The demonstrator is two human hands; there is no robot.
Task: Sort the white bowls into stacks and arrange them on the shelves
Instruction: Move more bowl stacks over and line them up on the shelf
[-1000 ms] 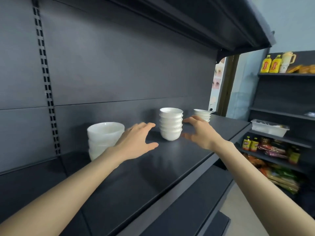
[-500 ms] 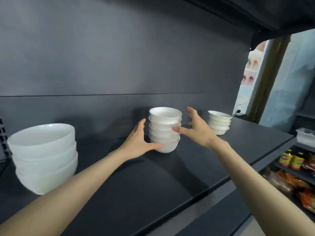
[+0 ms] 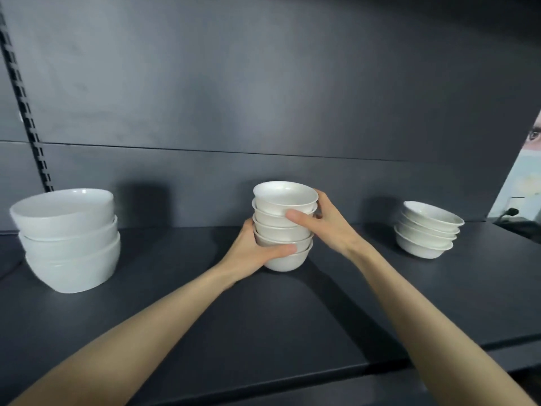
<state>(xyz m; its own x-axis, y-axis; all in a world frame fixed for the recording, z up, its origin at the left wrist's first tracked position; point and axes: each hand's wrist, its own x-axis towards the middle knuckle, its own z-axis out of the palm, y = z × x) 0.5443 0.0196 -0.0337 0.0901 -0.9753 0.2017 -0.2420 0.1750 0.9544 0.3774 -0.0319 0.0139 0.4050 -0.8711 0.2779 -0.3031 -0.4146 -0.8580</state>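
Head view: stack of small white ceramic bowls (image 3: 282,230) upright at the middle of the dark grey shelf (image 3: 292,332), long axis vertical. Left hand (image 3: 248,253) clamps it low from the left, thumb across the bottom bowl. Right hand (image 3: 330,227) grips higher from the right, fingers (image 3: 304,217) curled round the upper bowls. Stack lies directly between both palms, so a lift probably must keep it plumb.
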